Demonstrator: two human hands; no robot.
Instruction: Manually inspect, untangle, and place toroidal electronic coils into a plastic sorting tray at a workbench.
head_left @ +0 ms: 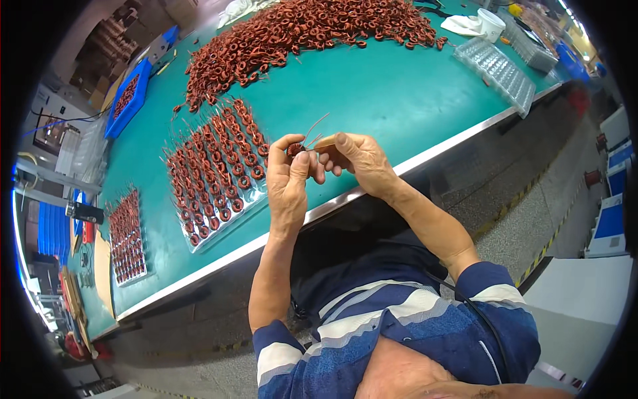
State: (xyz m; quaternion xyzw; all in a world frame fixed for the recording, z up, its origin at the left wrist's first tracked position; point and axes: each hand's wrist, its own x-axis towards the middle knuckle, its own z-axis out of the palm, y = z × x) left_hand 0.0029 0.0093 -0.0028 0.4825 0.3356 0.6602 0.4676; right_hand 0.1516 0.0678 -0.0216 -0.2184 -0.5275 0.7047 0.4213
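Near the front edge of the green table, my left hand (288,186) pinches a small ring coil (295,151) wound with copper-coloured wire between thumb and fingers. Loose wire ends rise from the coil toward the upper right. Close beside it, my right hand (369,163) is closed around a thin tan strip-like tool (325,141), its tip by the coil's wires. Whether the tip touches the wires I cannot tell. Just left of my hands, a clear plastic tray (232,227) holds rows of similar coils with their wires upward.
A large heap of loose coils (299,33) covers the table's far side. A second filled tray (127,239) lies at the left, below a blue bin (129,96). Clear moulded trays (495,73) and a white cup (490,25) stand at the far right.
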